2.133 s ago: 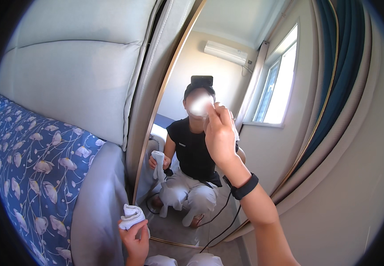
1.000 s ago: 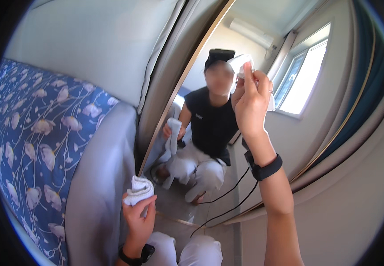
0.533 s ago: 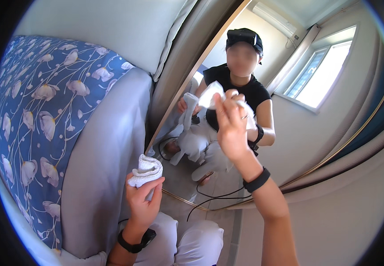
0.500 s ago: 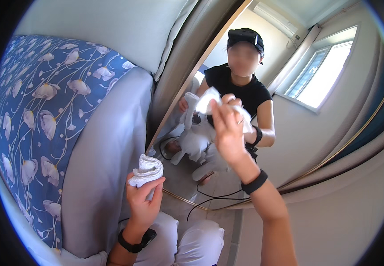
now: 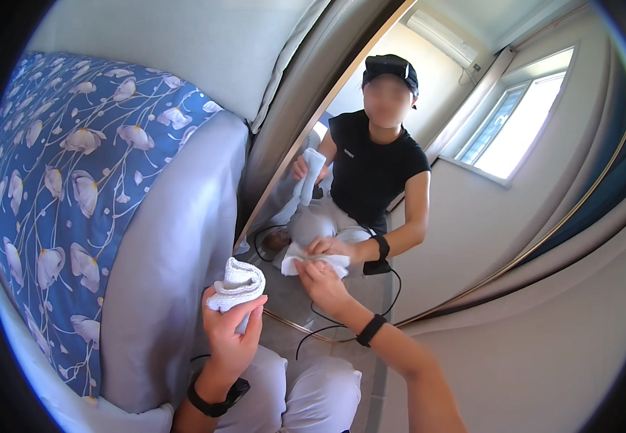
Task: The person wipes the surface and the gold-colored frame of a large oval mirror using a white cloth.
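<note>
My left hand (image 5: 230, 332) pinches a folded white towel (image 5: 237, 283) between thumb and fingers, low in front of a tall mirror (image 5: 472, 249). Farther forward and to the right, my right hand (image 5: 323, 286) is closed on a thin white cloth (image 5: 293, 264), which is pressed to the mirror's lower part. The cloth's reflection merges with it, so its exact outline is hard to tell. In the glass my reflected arms and both white pieces show again.
To the left stands a bed with blue floral bedding (image 5: 75, 173) and a grey padded side (image 5: 165, 238). A pale upholstered panel (image 5: 161, 40) rises behind it. The mirror has a thin wooden frame (image 5: 368, 47). My knees (image 5: 324, 397) are close below. A black cable (image 5: 300, 345) shows near the mirror's bottom edge.
My right hand has moved down and left across the mirror with the white cloth, from mid-height to its lower part. The left hand with the folded towel has barely moved.
</note>
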Available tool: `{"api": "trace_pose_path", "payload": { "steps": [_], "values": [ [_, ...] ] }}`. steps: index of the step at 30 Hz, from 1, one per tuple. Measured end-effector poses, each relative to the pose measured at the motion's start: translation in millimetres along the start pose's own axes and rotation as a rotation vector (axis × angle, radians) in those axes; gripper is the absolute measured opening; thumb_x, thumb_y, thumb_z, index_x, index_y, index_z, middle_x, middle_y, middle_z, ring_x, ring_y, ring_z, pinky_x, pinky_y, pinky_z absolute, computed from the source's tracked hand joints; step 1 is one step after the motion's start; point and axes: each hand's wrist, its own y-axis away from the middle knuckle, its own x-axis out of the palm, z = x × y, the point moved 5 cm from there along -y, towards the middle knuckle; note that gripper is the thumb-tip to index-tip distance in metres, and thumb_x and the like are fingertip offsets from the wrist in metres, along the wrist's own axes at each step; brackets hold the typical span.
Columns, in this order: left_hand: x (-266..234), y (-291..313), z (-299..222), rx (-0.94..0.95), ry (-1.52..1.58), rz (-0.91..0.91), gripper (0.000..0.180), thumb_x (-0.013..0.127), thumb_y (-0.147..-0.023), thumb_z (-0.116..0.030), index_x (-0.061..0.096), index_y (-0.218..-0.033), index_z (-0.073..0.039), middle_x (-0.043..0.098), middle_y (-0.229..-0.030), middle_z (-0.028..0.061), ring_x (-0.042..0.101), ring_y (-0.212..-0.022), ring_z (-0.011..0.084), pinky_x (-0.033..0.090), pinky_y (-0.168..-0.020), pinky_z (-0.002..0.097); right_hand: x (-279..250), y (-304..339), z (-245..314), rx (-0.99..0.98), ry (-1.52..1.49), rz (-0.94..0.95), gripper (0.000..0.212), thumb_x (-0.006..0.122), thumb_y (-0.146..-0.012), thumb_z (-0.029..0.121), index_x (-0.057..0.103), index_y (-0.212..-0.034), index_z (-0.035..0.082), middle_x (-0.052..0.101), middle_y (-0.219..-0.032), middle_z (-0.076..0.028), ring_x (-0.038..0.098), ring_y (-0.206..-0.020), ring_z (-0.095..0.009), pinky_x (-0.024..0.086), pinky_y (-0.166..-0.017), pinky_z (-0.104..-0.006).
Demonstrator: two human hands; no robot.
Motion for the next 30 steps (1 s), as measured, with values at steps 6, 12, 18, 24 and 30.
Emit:
{"api": "trace_pose_path", "payload": {
  "steps": [6,12,18,24,30],
  "values": [
    [-2.2,3.7,4.8,0.001,0.033,-0.041,0.021,0.066,-0.07,0.005,0.069,-0.087,-0.006,0.064,-0.094,0.0098,0.053,-0.093,0.0268,0.042,-0.08,0.0344,-174.4,5.9,-85.2,0.567,0.173,-0.832,0.048,0.046,-0.074,-0.01,0.055,-0.121,-0.002,0.054,-0.094,-0.015,0.053,-0.089,-0.03,0.043,-0.08,-0.0355],
    [8.6,7.5,0.8,0.019,0.034,0.014,0.022,0.067,-0.069,0.006,0.069,-0.088,-0.005,0.063,-0.095,0.01,0.052,-0.093,0.0271,0.042,-0.08,0.0345,-216.0,28.4,-128.8,0.677,0.484,-1.036,0.052,0.043,-0.076,-0.012,0.058,-0.121,0.007,0.05,-0.099,-0.015,0.053,-0.086,-0.027,0.043,-0.077,-0.0341],
    [10.7,11.3,2.5,0.002,0.025,-0.003,0.022,0.067,-0.069,0.006,0.069,-0.087,-0.005,0.062,-0.095,0.0099,0.052,-0.093,0.027,0.042,-0.079,0.0341,-139.7,-8.1,-81.3,0.439,0.313,-0.734,0.056,0.052,-0.07,-0.013,0.053,-0.124,0.0,0.053,-0.098,-0.015,0.052,-0.09,-0.03,0.041,-0.079,-0.0371],
    [11.6,8.7,-2.6,0.041,-0.008,-0.002,0.022,0.066,-0.07,0.006,0.069,-0.088,-0.006,0.062,-0.094,0.0096,0.053,-0.09,0.0267,0.042,-0.078,0.0339,-45.9,-0.4,-37.9,0.256,0.14,-0.45,0.056,0.054,-0.068,-0.003,0.054,-0.124,0.001,0.054,-0.102,-0.012,0.054,-0.086,-0.026,0.042,-0.074,-0.0348],
    [2.5,13.2,-10.2,0.033,-0.015,-0.018,0.021,0.066,-0.07,0.006,0.069,-0.088,-0.006,0.061,-0.093,0.0104,0.052,-0.09,0.0269,0.042,-0.079,0.0343,-2.9,17.4,-8.0,0.081,-0.021,-0.296,0.044,0.057,-0.073,0.004,0.056,-0.116,-0.005,0.055,-0.099,-0.012,0.055,-0.085,-0.025,0.045,-0.074,-0.0348]
  ]
}}
